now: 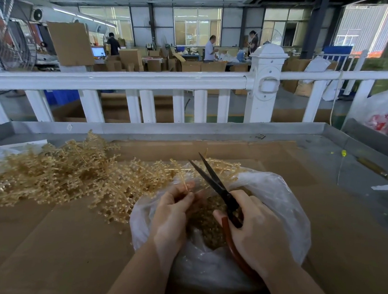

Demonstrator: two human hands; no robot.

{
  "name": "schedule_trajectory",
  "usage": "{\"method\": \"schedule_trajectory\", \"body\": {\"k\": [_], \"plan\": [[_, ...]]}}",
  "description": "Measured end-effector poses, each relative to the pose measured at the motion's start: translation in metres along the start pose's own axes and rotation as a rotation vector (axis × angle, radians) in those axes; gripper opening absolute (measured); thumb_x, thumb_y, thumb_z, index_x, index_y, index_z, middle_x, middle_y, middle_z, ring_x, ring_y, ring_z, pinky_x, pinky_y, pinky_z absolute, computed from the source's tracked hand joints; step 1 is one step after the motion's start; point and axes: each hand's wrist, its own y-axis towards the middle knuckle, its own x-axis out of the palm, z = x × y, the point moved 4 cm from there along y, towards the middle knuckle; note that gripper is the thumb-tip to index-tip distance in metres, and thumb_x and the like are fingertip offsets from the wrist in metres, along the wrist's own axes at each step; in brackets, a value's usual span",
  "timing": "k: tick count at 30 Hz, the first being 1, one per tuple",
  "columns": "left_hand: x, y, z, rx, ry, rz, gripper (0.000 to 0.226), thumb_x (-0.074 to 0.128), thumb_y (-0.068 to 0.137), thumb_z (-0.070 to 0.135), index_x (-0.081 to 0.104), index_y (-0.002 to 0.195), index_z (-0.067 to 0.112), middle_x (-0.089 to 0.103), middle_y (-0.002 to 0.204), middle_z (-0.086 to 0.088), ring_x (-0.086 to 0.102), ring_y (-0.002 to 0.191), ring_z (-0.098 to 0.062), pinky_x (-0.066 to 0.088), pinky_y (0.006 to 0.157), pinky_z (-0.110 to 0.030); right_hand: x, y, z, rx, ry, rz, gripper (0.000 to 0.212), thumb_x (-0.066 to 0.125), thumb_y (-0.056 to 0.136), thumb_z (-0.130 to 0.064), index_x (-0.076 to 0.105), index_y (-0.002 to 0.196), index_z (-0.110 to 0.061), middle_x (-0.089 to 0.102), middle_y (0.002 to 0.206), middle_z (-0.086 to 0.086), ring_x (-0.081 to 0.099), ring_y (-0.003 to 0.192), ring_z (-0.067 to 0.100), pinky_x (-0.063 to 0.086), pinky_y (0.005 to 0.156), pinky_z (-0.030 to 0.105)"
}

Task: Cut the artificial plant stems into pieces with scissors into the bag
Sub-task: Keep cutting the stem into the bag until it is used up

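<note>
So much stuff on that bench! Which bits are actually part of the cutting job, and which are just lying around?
Part of the job:
scissors in the right hand
stem pinched by the left hand
plastic bag of cut pieces
pile of uncut stems

Just lying about:
yellow tag
white fence
big fan

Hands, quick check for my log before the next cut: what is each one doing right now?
Left hand: pinches a thin plant stem over the bag.
Right hand: grips the scissors, blades open.
</note>
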Motion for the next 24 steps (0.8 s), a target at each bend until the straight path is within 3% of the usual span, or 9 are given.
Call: {"method": "schedule_trajectory", "body": {"k": [5, 9, 11, 18, 21, 24], "plan": [[-0.002, 0.002, 0.002, 0.051, -0.024, 0.027, 0.015, 0.067, 0.071, 0.004, 0.071, 0.086, 0.006, 0.070, 0.094, -0.016, 0.066, 0.092, -0.029, 0.055, 0.082, -0.036, 0.004, -0.001, -0.003, -0.028, -0.014, -0.044, 0.029, 0.059, 0.083, -0.050, 0.059, 0.103, -0.028, 0.060, 0.082, -0.012, 0.056, 0.076, 0.003, 0.038, 0.069, 0.009], [0.000, 0.003, 0.005, 0.041, -0.180, -0.065, 0.023, 0.062, 0.073, 0.003, 0.064, 0.096, -0.001, 0.069, 0.081, -0.013, 0.068, 0.070, -0.017, 0.058, 0.066, -0.025, 0.007, -0.002, -0.001, -0.024, -0.038, -0.058, 0.030, 0.058, 0.081, -0.054, 0.057, 0.101, -0.032, 0.058, 0.079, -0.012, 0.055, 0.074, 0.004, 0.033, 0.065, 0.008], [0.001, 0.003, 0.007, 0.022, -0.239, -0.093, 0.027, 0.060, 0.075, 0.002, 0.060, 0.101, -0.003, 0.069, 0.082, -0.013, 0.068, 0.069, -0.017, 0.058, 0.063, -0.023, 0.009, -0.002, 0.001, -0.023, -0.050, -0.062, 0.030, 0.060, 0.081, -0.053, 0.057, 0.102, -0.032, 0.058, 0.079, -0.012, 0.056, 0.075, 0.005, 0.036, 0.066, 0.011], [0.001, 0.001, 0.007, 0.081, -0.193, -0.074, 0.017, 0.060, 0.073, 0.001, 0.055, 0.087, 0.010, 0.068, 0.073, -0.011, 0.068, 0.062, -0.016, 0.056, 0.056, -0.024, 0.009, -0.001, 0.003, -0.008, -0.056, -0.053, 0.030, 0.063, 0.079, -0.053, 0.057, 0.099, -0.032, 0.058, 0.078, -0.013, 0.055, 0.072, 0.005, 0.030, 0.062, 0.006], [0.003, -0.001, 0.008, 0.051, -0.146, -0.118, 0.016, 0.057, 0.080, -0.001, 0.065, 0.094, 0.001, 0.070, 0.087, -0.016, 0.069, 0.068, -0.018, 0.057, 0.061, -0.024, 0.009, -0.001, 0.004, 0.001, -0.050, -0.056, 0.030, 0.062, 0.079, -0.055, 0.057, 0.098, -0.033, 0.057, 0.077, -0.013, 0.054, 0.072, 0.004, 0.029, 0.061, 0.004], [0.006, -0.002, 0.011, 0.037, -0.170, -0.136, 0.030, 0.061, 0.068, 0.000, 0.068, 0.097, 0.003, 0.074, 0.091, -0.011, 0.072, 0.079, -0.016, 0.058, 0.067, -0.023, 0.008, 0.000, 0.005, 0.010, -0.043, -0.052, 0.032, 0.064, 0.079, -0.054, 0.059, 0.102, -0.032, 0.059, 0.081, -0.014, 0.054, 0.074, 0.003, 0.029, 0.062, 0.003]]}}
